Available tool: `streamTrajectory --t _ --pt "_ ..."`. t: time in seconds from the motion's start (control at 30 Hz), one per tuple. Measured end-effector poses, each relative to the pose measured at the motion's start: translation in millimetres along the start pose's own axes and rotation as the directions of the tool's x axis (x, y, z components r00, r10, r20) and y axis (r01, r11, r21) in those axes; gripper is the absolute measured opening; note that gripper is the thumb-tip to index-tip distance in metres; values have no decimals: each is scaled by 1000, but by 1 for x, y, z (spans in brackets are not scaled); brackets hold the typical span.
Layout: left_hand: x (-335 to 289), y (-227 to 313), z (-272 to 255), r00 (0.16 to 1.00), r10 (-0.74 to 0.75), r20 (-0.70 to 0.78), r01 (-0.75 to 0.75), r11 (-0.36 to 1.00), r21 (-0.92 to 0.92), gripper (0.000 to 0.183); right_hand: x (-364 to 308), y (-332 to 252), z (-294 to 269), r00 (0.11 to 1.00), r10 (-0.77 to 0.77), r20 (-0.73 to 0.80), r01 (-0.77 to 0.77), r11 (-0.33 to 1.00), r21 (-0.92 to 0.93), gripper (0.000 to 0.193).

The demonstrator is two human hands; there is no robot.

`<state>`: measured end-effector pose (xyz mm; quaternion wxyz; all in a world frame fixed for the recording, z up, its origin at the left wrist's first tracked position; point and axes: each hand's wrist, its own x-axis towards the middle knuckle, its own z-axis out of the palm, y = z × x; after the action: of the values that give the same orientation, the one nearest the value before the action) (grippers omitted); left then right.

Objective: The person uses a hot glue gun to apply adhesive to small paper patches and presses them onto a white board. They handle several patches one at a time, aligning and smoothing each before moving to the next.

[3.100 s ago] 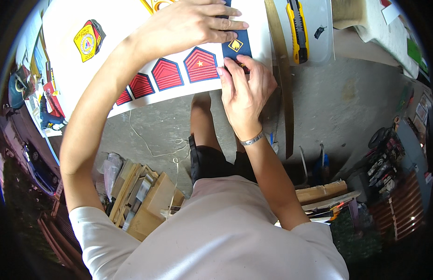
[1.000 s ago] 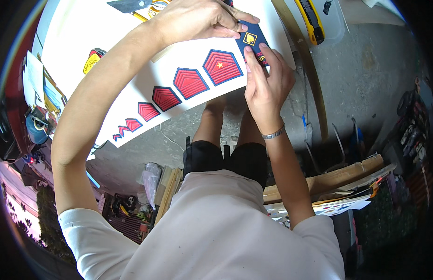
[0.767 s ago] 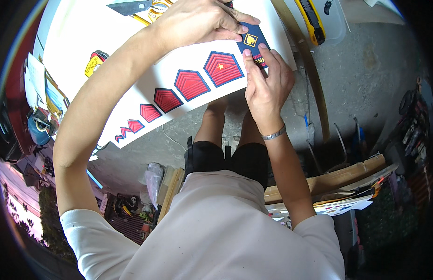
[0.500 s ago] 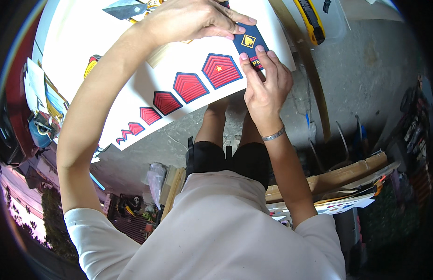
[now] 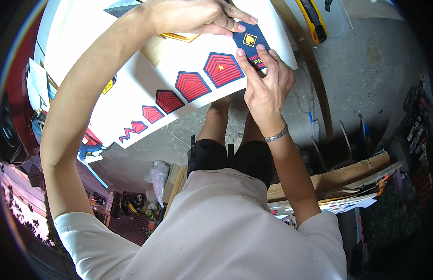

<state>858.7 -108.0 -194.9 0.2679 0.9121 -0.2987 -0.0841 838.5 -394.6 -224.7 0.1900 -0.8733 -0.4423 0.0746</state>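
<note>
Navy patch (image 5: 247, 31) lies by the right corner of the sheet (image 5: 278, 40), a white margin outside it; left hand (image 5: 205, 17), fingers spread, touches its far end; right hand (image 5: 268, 86) has thumb and fingertips apart on its near end; red patches (image 5: 192, 87) line the sheet's near edge

The left hand (image 5: 202, 17), splayed across the dark blue patch (image 5: 249, 41) at first, now has its fingers at the patch's upper left. The yellow badge (image 5: 109, 86), once left of the forearm (image 5: 86, 81), peeks out on its right; the shears (image 5: 121, 8) show little but blade.
</note>
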Motion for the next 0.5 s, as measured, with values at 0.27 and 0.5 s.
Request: streamTrajectory --t 0.27,0.5 --pt "-6 15 16 984 -164 -67 164 986 -4 27 -2 0 3 1000 -4 -23 4 1000 -15 47" --pt "-6 -7 16 996 -75 -42 72 996 -55 32 -3 1 6 999 -18 -41 17 1000 -17 46"
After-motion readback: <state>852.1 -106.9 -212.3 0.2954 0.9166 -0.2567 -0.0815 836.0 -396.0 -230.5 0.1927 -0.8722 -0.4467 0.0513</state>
